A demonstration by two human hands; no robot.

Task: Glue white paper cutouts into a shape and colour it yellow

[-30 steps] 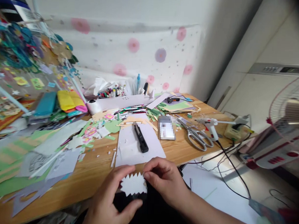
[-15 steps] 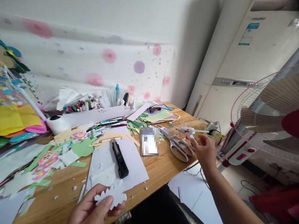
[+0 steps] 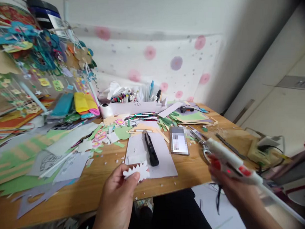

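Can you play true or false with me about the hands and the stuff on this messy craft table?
1. The left hand holds a spiky white paper shape. True.
2. The right hand holds scissors. False: it holds a white glue gun.
3. The black cutter lies on a white sheet. True.
4. The table is made of glass. False: it is wooden.
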